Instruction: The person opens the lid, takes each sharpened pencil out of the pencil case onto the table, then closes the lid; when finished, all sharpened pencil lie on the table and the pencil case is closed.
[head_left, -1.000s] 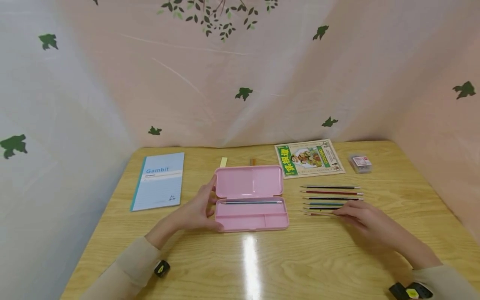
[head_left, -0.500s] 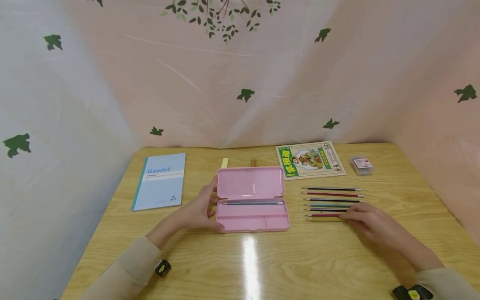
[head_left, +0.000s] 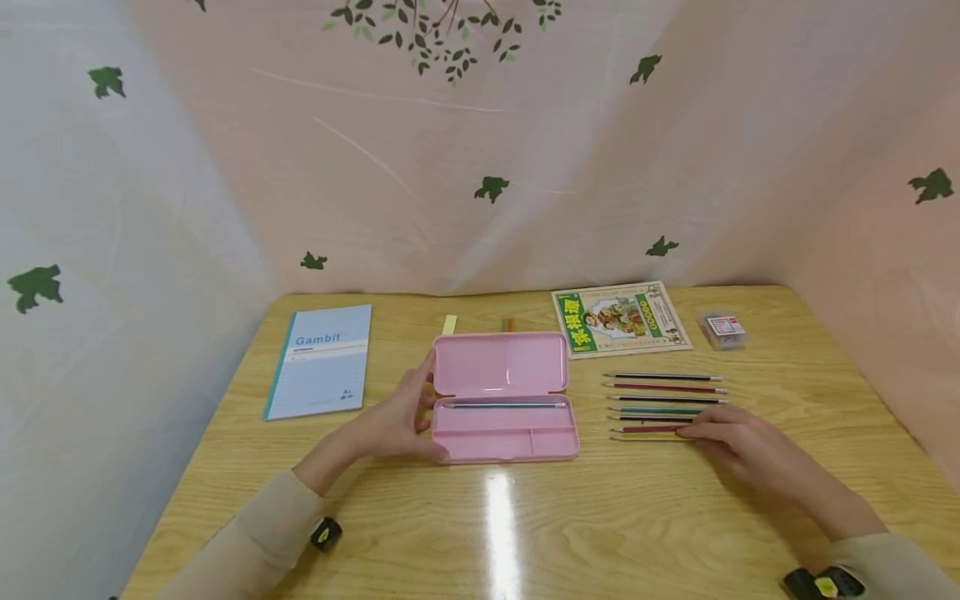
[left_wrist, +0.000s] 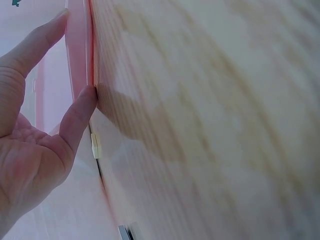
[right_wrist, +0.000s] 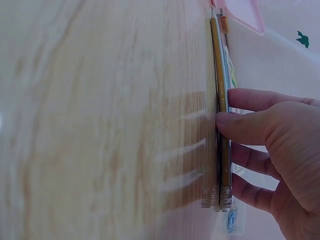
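Note:
An open pink pencil case (head_left: pixel 480 446) lies on the table with one dark pencil (head_left: pixel 502 405) in its long rear compartment. My left hand (head_left: pixel 390 421) holds the case's left side, thumb over the front corner and fingers spread back to the lid (head_left: pixel 468 362). In the left wrist view one fingertip (left_wrist: pixel 90 95) meets the case's lower edge. My right hand (head_left: pixel 738 442) pinches a gold-coloured pencil (right_wrist: pixel 219 60), the nearest of a row right of the case. A red pencil (head_left: pixel 648 429) lies directly behind it; the hand hides their right ends.
Further pencils, including a black one (head_left: pixel 663 377), lie parallel behind. A blue notebook (head_left: pixel 322 362) is at left, an illustrated booklet (head_left: pixel 622 319) and a small clear box (head_left: pixel 723 330) at back right. A yellow strip (head_left: pixel 449 324) shows behind the lid.
The right hand has shifted slightly; the front pencils, askew a second ago, now lie level beside the row. The left hand and case keep their place.

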